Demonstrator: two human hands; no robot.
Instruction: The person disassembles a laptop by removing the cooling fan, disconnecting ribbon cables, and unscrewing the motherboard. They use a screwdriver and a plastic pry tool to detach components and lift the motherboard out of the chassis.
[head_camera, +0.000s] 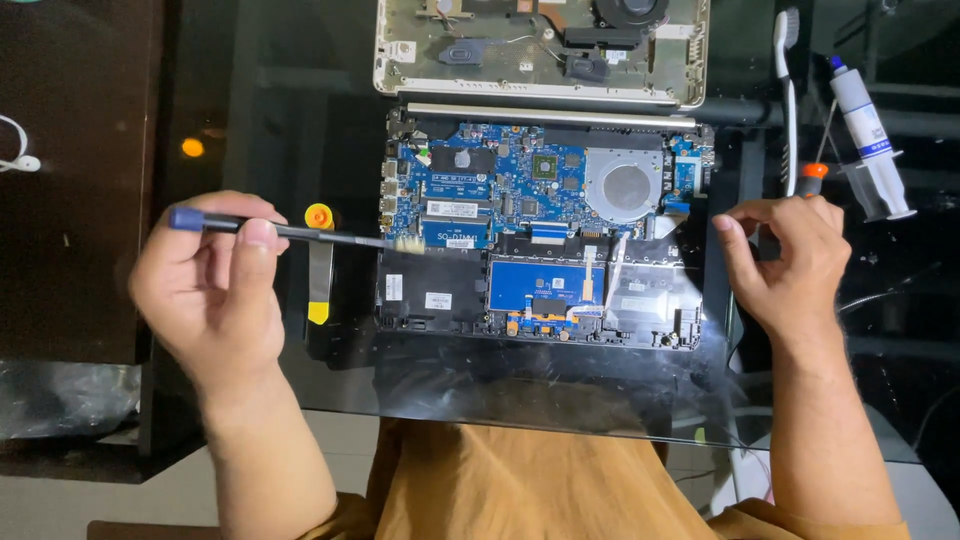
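Note:
An opened laptop (545, 235) lies on the dark glass table with its blue circuit board, round fan and black battery exposed. My left hand (215, 290) grips a thin black brush (300, 232) with a blue end; its pale bristles touch the board's left edge near the battery. My right hand (785, 260) rests at the laptop's right edge, fingers loosely curled, holding nothing I can see.
The removed bottom cover (540, 50) lies beyond the laptop. A white toothbrush (788, 90) and a syringe of paste (870, 135) sit at the right. An orange-capped tool (319, 265) lies left of the laptop. The table's front edge (560, 425) is near my lap.

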